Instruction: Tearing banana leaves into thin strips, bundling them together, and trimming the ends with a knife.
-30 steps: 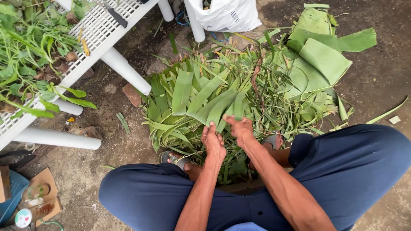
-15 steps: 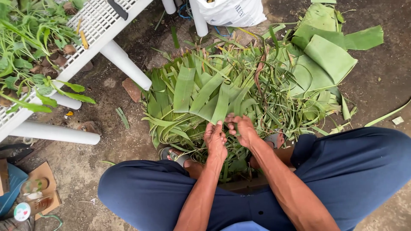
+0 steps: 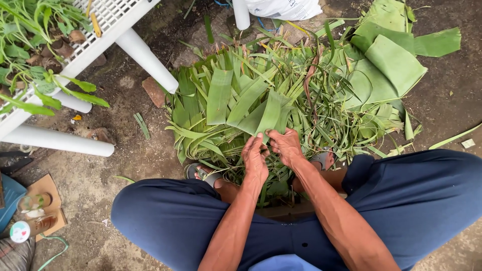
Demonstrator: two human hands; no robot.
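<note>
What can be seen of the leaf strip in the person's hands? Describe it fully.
The leaf strip is a long, flat, green piece of what looks like banana leaf, smooth, with fine lengthwise ribs. It seems folded or creased along its length. It points away from the person, over the pile of cut leaves on the ground. Its near end is pinched between the left hand and the right hand, held close together above the person's knees. Its far end lies among the other strips; where it ends is unclear.

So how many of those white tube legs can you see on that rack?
4. One lies low at the left, one pokes out under the plants, one slants toward the leaf pile, one stands at the top. More may be hidden.
</note>
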